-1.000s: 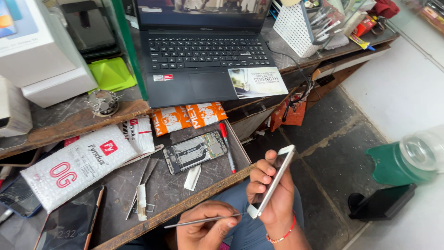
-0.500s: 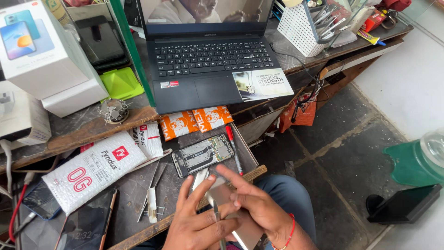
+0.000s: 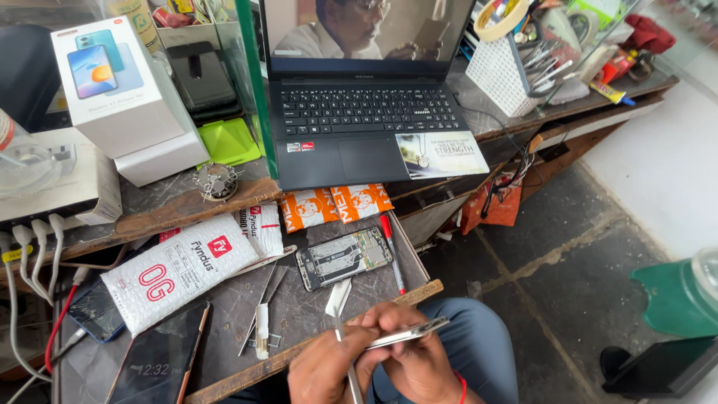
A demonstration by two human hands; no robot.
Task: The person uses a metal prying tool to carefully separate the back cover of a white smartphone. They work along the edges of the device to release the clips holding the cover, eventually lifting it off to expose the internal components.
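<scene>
My right hand (image 3: 419,359) holds a thin silver phone panel (image 3: 410,334) flat, edge toward me, over my lap. My left hand (image 3: 323,368) grips a slim metal tool (image 3: 351,378) whose tip meets the panel's near edge. Both hands sit just below the front edge of a pull-out work tray (image 3: 314,352). On the tray lies an opened phone (image 3: 344,257) with its circuit board showing, beside a red pen (image 3: 392,251) and tweezers (image 3: 258,318).
A white padded mailer (image 3: 176,271), two dark phones (image 3: 161,360) and orange sachets (image 3: 334,206) lie on the tray. Above are an open laptop (image 3: 359,112), phone boxes (image 3: 112,82), a white tool basket (image 3: 501,71) and cables at left. A green container (image 3: 677,295) stands on the floor at right.
My right hand brought the panel down from an upright hold at the right to my lap, my left hand joined it with the tool, and my view rose toward the laptop.
</scene>
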